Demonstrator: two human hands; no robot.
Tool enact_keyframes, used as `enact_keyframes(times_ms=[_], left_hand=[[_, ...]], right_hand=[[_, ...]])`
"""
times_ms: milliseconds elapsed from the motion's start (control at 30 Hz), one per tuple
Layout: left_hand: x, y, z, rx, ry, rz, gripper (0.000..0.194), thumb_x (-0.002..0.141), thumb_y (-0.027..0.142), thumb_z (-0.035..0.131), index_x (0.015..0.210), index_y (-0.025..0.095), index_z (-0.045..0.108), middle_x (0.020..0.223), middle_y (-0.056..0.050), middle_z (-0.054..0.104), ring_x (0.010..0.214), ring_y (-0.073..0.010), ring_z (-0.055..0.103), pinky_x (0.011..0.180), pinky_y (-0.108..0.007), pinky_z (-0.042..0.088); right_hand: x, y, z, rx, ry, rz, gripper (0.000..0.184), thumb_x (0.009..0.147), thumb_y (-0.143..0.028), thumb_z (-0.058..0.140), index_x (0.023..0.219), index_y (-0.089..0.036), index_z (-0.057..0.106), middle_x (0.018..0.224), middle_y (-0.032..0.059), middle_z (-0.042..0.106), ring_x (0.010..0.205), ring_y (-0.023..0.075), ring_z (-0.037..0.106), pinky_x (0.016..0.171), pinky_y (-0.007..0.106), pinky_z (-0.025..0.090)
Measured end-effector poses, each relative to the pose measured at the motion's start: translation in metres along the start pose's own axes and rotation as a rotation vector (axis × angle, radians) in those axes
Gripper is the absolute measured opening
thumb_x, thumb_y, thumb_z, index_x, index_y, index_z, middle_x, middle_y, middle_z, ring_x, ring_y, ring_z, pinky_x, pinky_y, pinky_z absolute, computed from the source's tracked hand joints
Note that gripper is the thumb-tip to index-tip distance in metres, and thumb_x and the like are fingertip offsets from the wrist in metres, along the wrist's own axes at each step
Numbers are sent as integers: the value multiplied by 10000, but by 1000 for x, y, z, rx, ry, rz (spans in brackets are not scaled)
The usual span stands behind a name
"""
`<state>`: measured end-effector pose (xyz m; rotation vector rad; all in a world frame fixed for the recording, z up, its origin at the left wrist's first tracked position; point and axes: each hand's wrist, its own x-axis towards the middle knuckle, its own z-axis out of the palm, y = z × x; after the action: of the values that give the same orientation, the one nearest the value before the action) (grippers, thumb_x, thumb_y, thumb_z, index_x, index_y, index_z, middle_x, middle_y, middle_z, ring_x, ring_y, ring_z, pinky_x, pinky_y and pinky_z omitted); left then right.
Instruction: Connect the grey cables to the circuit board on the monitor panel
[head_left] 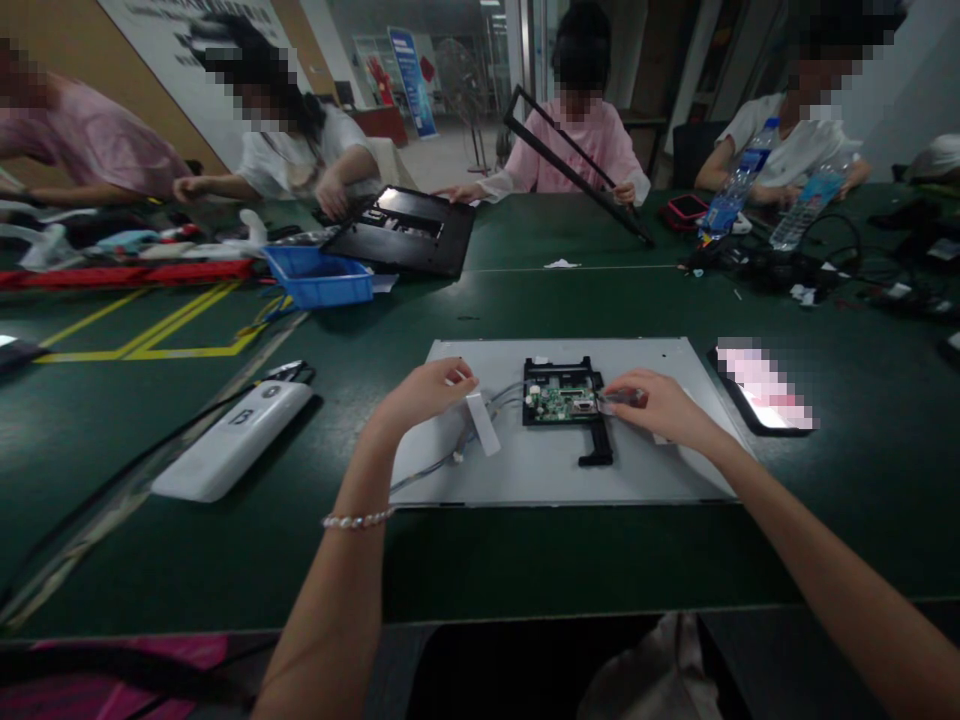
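Note:
A white flat panel (555, 478) lies in front of me, with a black plastic bracket (598, 440) on it. A green circuit board (551, 402) is seated in the bracket. My left hand (431, 392), over the panel's left part, pinches the top end of a white strip (484, 422) that hangs down across grey cables (431, 468). Those cables run from the board's left side. At the board's right edge, my right hand (667, 408) is closed, fingertips together around a small greyish piece that I cannot make out clearly.
A phone (765, 388) lies right of the panel, and a white power bank (236, 440) with a cable lies left. Beyond are a blue bin (319, 278), a black housing (405, 232) and plastic bottles (739, 180). A person opposite holds a black frame (577, 175).

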<state>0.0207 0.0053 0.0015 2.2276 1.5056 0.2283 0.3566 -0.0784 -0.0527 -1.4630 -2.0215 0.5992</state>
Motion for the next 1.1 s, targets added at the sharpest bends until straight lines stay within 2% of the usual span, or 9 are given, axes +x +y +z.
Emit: enact_keyframes(times_ms=[167,333,433,567,700,833,900,1000,1100], left_hand=[[1,-2,0,24,-124,54,306,719,390,505,892,182,650,896,-46,676,832,-200,611,764,-284,448],[2,-1,0,-6,-164,109,278,719,321,465,854,175,659,844,-41,681,788,-185,607,757,-288,446],[1,2,-1,-19,-156,102,258,722,294,454,843,175,649,826,-32,676,775,-178,603,740,-278,450],[0,2,-3,39,-64,62,263,730,231,426,861,168,645,847,-42,674,792,-182,609,746,-277,450],[2,-4,1,176,91,-14,298,750,186,395,898,152,651,887,-88,672,820,-217,616,760,-313,445],[3,-8,8,266,160,-52,292,786,167,391,942,163,638,943,-100,649,878,-225,607,785,-316,445],[3,-6,12,291,201,-61,319,796,158,402,1045,157,601,1033,-113,611,921,-226,594,813,-322,447],[3,3,18,308,294,-30,378,840,216,428,1205,144,496,1187,-143,513,1029,-255,549,867,-367,439],[3,19,26,292,352,86,396,897,291,400,1269,157,427,1277,-140,442,1160,-278,459,949,-412,390]], right_hand=[[-1,1,0,-18,-55,3,218,763,-299,620,966,-243,677,989,62,609,878,202,574,733,336,455],[0,1,0,2,-41,9,132,760,-291,612,863,-232,671,921,47,623,813,187,584,698,319,462],[0,1,0,20,-54,19,151,769,-292,597,893,-231,660,897,38,642,785,176,590,672,303,469],[-1,0,0,18,-37,19,239,765,-303,606,987,-228,654,964,56,637,842,184,591,712,312,475],[0,1,2,-1,-41,5,173,744,-283,619,895,-221,675,940,58,620,829,180,590,725,317,469],[1,6,4,48,-20,36,117,748,-271,597,823,-210,663,853,42,644,751,168,602,678,302,472],[1,9,1,79,17,81,116,761,-264,567,811,-208,655,797,32,663,718,167,612,663,299,473],[1,17,-9,29,124,153,131,755,-260,552,802,-204,660,754,36,678,704,179,624,653,306,472],[0,29,-18,-60,201,211,141,742,-268,557,796,-200,669,731,39,677,685,184,625,645,310,467]])
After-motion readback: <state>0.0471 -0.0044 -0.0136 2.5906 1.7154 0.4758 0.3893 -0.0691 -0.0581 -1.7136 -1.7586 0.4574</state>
